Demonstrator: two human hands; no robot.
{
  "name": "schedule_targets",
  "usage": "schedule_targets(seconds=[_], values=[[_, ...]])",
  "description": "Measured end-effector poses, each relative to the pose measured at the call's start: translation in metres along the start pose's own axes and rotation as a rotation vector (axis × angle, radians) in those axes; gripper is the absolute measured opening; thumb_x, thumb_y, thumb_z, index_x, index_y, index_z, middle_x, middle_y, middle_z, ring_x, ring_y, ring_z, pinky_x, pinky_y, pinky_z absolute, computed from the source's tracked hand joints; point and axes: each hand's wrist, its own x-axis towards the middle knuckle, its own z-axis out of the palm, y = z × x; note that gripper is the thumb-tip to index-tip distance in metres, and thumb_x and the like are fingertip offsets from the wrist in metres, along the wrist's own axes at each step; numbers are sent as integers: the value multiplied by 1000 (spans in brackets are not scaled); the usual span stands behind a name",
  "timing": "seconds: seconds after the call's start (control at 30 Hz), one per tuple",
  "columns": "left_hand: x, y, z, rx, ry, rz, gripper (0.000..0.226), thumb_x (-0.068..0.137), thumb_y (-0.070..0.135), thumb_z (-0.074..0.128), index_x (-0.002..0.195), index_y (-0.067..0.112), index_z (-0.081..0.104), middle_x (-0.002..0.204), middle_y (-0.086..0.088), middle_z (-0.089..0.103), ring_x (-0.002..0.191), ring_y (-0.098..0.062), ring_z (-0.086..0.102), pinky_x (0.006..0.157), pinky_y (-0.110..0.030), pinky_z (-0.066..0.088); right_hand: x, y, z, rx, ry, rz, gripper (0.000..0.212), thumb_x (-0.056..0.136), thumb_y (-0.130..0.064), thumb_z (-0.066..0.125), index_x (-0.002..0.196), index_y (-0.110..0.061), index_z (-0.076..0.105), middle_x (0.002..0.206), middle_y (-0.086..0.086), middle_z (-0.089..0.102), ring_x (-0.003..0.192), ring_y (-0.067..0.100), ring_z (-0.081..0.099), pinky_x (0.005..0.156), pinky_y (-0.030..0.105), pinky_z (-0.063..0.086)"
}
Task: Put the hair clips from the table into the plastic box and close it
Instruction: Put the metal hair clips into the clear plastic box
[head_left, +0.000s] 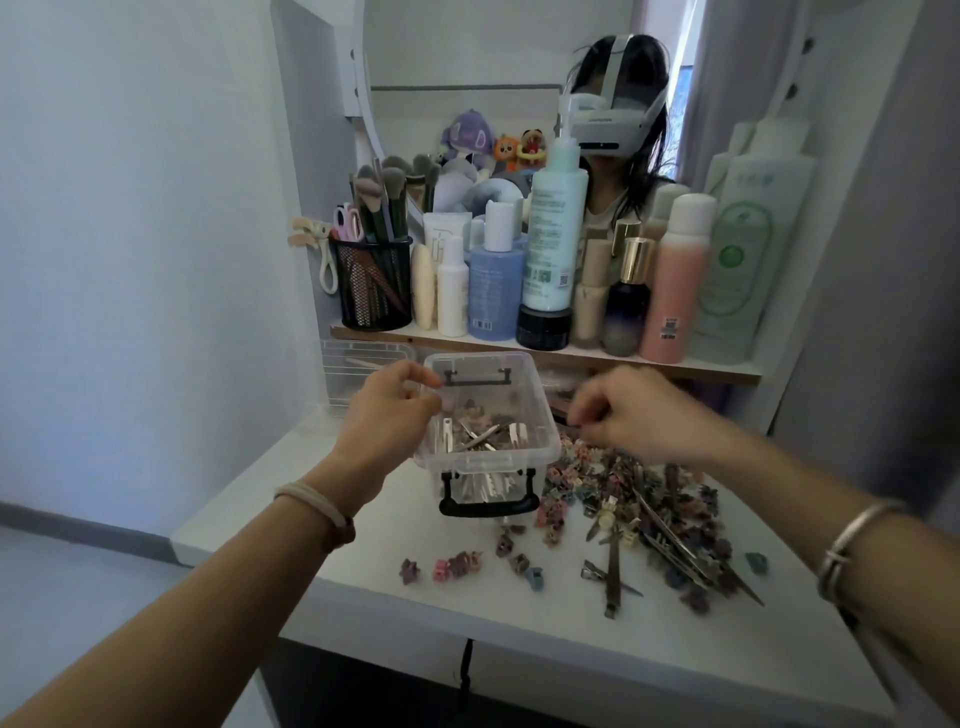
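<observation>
A clear plastic box (540, 415) with black latches stands open on the white table (395, 587) and holds metal and claw hair clips (483, 434). My left hand (392, 415) is at the box's left rim, with thumb and forefinger curled over the back-left corner. A big pile of hair clips (654, 504) lies right of the box. My right hand (628, 410) hovers blurred between the pile and the box's right rim, its fingers curled downward. What they hold is hidden. Several small claw clips (457, 564) and long metal clips (613, 571) lie near the front edge.
The box's clear lid (353, 366) lies behind my left hand against the wall. A shelf (571, 358) just above the table carries bottles, a black mesh brush cup (371, 286) and a mirror. The table drops off at its left and front edges.
</observation>
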Motion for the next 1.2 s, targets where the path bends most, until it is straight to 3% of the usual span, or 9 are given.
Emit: schedule_targets(seconds=[0.13, 0.37, 0.57, 0.67, 0.8, 0.93, 1.0, 1.1, 1.2], values=[[2, -4, -1, -12, 5, -20, 16, 89, 5, 49, 85, 20, 53, 75, -3, 53, 65, -17, 48, 55, -25, 40, -2, 29, 30, -302, -229, 57, 40, 85, -5, 54, 122, -20, 58, 130, 4, 57, 118, 21, 53, 96, 30, 46], [3, -8, 3, -23, -6, -29, 17, 90, 7, 49, 81, 20, 53, 74, -2, 51, 66, -18, 47, 55, -25, 40, 5, 35, 44, -415, -186, 55, 23, 83, -2, 50, 99, -14, 60, 112, 10, 59, 102, 27, 57, 83, 41, 51], [4, -10, 3, -17, -12, -33, 10, 90, 7, 50, 87, 15, 54, 75, -3, 51, 60, -15, 45, 41, -15, 41, 5, 39, 47, -435, -163, 31, 26, 85, -2, 47, 106, -15, 55, 113, 10, 58, 104, 28, 55, 80, 37, 47], [5, -10, 2, -16, -6, -36, 10, 90, 5, 49, 95, 11, 55, 75, -4, 51, 59, -15, 44, 44, -18, 41, 4, 38, 47, -428, -150, 6, 21, 83, 1, 48, 92, -17, 53, 107, 9, 59, 99, 27, 56, 73, 34, 43], [5, -10, 0, -14, -4, -36, 12, 90, 4, 48, 99, 10, 55, 75, -4, 51, 61, -15, 46, 51, -23, 40, 7, 34, 35, -299, -19, -65, 23, 80, 2, 54, 85, -20, 59, 99, 4, 65, 95, 20, 59, 76, 28, 45], [5, -9, 2, -3, 5, -38, 11, 90, 6, 49, 97, 12, 55, 74, -1, 51, 59, -13, 45, 46, -18, 39, 8, -1, 9, 178, 241, -119, 24, 82, -3, 64, 72, -25, 59, 77, -4, 61, 70, 7, 54, 65, 20, 43], [4, -8, 4, -7, -6, -34, 9, 90, 8, 50, 97, 12, 55, 75, -1, 51, 60, -13, 46, 43, -16, 41, 10, -20, 2, 272, 217, -174, 28, 81, -8, 68, 69, -31, 55, 71, -9, 60, 66, 4, 54, 65, 20, 45], [4, -7, 6, -14, -9, -28, 10, 90, 8, 50, 97, 13, 55, 76, 1, 51, 61, -11, 46, 44, -16, 39, 12, -27, -1, 257, 111, -161, 10, 80, -20, 69, 85, -27, 65, 84, -4, 68, 79, 9, 63, 75, 24, 50], [4, -8, 4, -19, -7, -34, 9, 91, 8, 50, 97, 13, 55, 78, 0, 51, 63, -12, 46, 50, -19, 38, 11, -8, -3, 206, 181, -68, 12, 83, -17, 67, 95, -18, 70, 90, -4, 66, 83, 8, 59, 77, 23, 43]])
